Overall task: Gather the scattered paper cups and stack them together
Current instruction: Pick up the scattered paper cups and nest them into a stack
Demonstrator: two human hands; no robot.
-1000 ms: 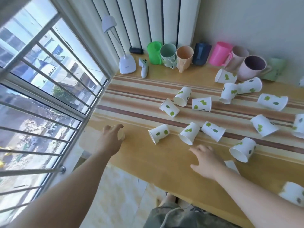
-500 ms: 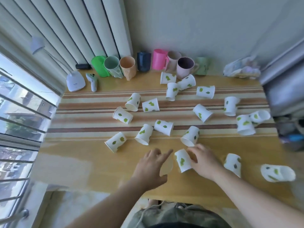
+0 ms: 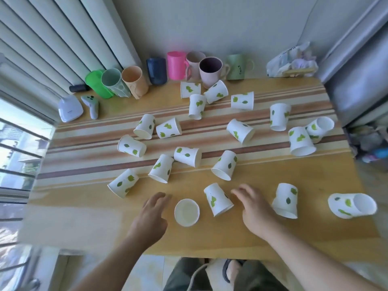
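Several white paper cups with green leaf prints lie scattered on their sides over the wooden table (image 3: 84,217). One paper cup (image 3: 186,212) stands upright near the front edge, its mouth facing up. My left hand (image 3: 150,217) hovers just left of it, fingers apart and holding nothing. A tipped cup (image 3: 218,199) lies between my hands. To the right of that cup is my right hand (image 3: 255,208), also open and empty. Two more tipped cups (image 3: 286,200) (image 3: 352,205) lie further right.
A row of coloured plastic mugs (image 3: 176,65) lines the back wall. A white lamp base (image 3: 70,110) and a thermometer gun (image 3: 92,103) sit at the back left. A crumpled bag (image 3: 291,61) lies at the back right. A barred window is on the left.
The view swung from the window side to the whole table. My left hand let go of a cup, which now stands upright near the front; my right hand drew back off the tipped cup.
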